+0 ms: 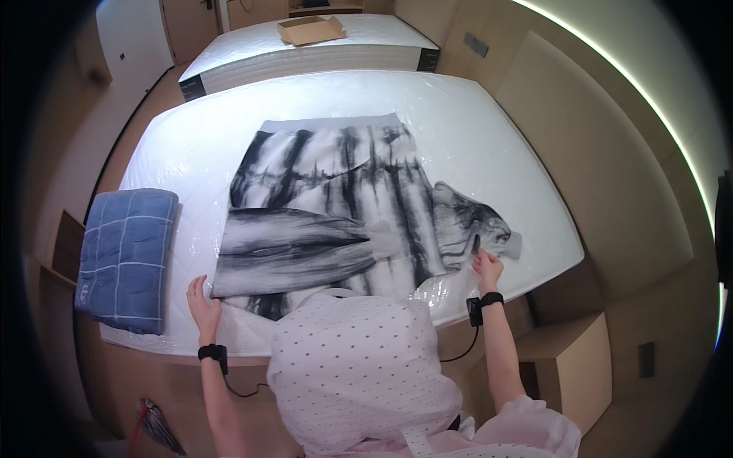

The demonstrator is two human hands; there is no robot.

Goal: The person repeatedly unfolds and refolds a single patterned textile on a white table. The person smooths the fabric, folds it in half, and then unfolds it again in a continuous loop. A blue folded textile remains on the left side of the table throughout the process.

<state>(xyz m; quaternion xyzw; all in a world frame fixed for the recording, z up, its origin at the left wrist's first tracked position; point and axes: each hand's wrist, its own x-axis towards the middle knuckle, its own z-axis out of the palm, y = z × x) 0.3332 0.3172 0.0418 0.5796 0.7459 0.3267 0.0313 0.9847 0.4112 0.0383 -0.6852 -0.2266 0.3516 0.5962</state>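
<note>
A black-and-white tie-dye sweatshirt [332, 189] lies spread on the plastic-covered mattress [441, 103], its grey hem band towards the far side. One sleeve [292, 249] is laid across the body, with its grey cuff near the middle. At the right, the other sleeve [467, 220] lies bunched and pointing outward. My right hand [487, 268] pinches the near edge of that sleeve, close to its cuff. Beside the sweatshirt's near left corner is my left hand [203, 309], fingers apart and holding nothing. The neckline is partly hidden by my body.
A folded blue checked quilt [127, 260] rests on the mattress's left edge. Beyond stands a second mattress [246, 51] bearing an open cardboard box [312, 30]. A padded headboard [590, 149] rises at right, above a wooden cabinet [578, 366]. A mop [157, 426] is at lower left.
</note>
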